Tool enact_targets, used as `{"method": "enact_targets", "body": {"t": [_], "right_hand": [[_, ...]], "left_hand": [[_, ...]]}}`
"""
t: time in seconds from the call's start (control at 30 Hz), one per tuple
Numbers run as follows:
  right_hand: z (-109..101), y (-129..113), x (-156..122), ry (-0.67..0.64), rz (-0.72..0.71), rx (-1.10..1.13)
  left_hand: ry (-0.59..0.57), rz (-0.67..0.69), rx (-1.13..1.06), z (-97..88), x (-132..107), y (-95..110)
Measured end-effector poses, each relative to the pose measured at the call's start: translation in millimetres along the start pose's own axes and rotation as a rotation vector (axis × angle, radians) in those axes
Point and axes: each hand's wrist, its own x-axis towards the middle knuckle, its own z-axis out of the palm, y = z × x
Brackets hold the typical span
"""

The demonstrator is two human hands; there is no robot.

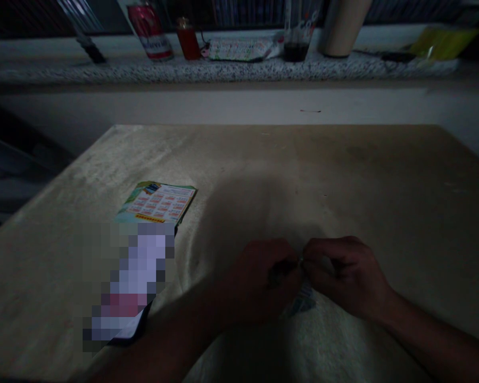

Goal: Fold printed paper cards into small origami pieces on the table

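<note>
My left hand [263, 282] and my right hand [345, 276] meet low over the wooden table [343, 175]. Both have fingers curled and pinched together around a small thin item [303, 300]. It looks like a little piece of paper or a wrapper with blue on it, and the dim light keeps me from naming it. The fingertips touch above it. A colourful printed card [157, 202] lies flat on the table to the left of my hands, with a blurred-out patch just below it.
A speckled stone ledge [223, 69] runs along the back. On it stand a red can [149, 29], a small red jar [187, 37], a dark-filled glass [297, 32], a pale cylinder [343, 26], a flat packet [239, 49] and a yellow item [443, 41].
</note>
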Motion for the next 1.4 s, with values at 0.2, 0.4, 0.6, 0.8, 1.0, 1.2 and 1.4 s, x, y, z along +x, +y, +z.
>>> {"method": "enact_targets", "body": {"t": [0.2,0.4,0.6,0.8,1.0,1.2,1.4], "right_hand": [[1.6,1.4,-0.4,-0.008,0.173,0.144],[2.9,1.4,0.0,0.014,0.169,0.178],[6.9,1.0,-1.9,0.052,0.177,0.106],[7.8,-1.2,-0.6,0.065,0.228,0.273],[5.2,-1.5,1.2,0.085,0.251,0.319],[1.1,-0.5,4.0,0.096,0.269,0.444],[-2.1,2.7,1.3,0.127,0.178,0.178]], "left_hand": [[0.048,-0.057,-0.077,1.8,1.8,-0.2],[0.061,-0.045,-0.058,0.7,1.6,1.4],[0.068,-0.013,-0.012,4.1,1.2,-1.8],[0.135,-0.014,0.003,1.1,1.4,-2.0],[0.149,-0.018,-0.056,0.1,1.3,1.5],[0.226,-0.112,-0.122,0.8,2.7,-1.9],[0.427,-0.288,-0.326,1.0,5.4,-6.9]]}}
